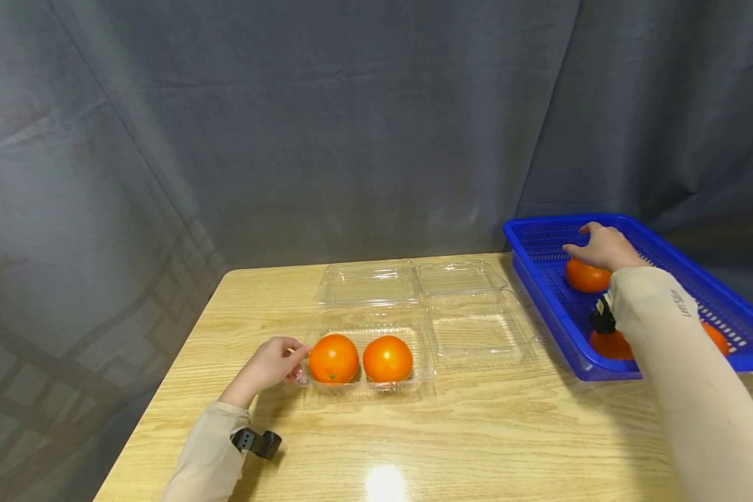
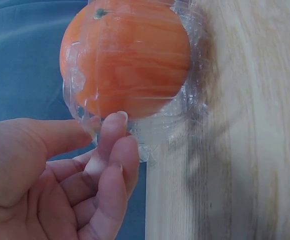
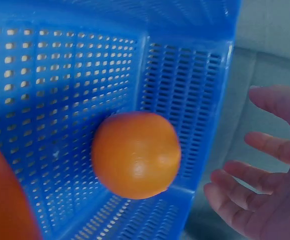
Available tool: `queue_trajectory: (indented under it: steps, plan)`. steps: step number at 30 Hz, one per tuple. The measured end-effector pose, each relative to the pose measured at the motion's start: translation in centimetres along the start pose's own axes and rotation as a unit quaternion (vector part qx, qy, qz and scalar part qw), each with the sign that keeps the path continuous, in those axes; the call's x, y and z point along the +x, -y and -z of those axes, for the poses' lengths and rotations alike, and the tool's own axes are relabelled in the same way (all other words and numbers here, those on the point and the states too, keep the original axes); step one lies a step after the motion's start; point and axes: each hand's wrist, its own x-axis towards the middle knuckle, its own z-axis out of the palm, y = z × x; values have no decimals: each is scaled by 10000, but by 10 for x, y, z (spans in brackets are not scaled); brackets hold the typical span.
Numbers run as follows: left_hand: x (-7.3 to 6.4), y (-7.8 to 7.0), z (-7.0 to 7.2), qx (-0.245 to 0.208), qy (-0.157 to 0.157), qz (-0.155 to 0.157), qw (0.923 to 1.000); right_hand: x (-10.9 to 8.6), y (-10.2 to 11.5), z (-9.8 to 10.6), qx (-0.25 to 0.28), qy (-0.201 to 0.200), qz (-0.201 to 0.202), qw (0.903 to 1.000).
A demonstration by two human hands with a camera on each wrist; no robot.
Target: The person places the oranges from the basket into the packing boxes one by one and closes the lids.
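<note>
Two round oranges [image 1: 333, 359] are seen, head view, in a clear plastic box [image 1: 421, 343], further oranges [image 1: 586, 277] in a blue plastic basket [image 1: 543, 300]. Left wrist: box rim [image 2: 71, 97] pinched by left hand [image 2: 50, 200]. Right wrist: nothing held by spread right hand [image 3: 275, 205]; even cupping of fruit is advised.

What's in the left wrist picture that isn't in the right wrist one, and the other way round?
Only the left wrist view: the left hand pinching a clear container, and the wooden table. Only the right wrist view: the blue basket and the right hand, holding nothing. Both share grey-blue cloth and round orange fruit, though not the same pieces.
</note>
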Motion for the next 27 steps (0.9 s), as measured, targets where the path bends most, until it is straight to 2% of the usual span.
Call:
queue_trajectory:
  steps: [19, 27]
  plan:
    - [-1, -1, -1, 118, -4, -2, 9999, 6, -22, -16, -210, 515, -462, 9974]
    - [1, -1, -1, 114, 9, 25, 9999, 7, -28, -23, 39, 618, -763, 9952]
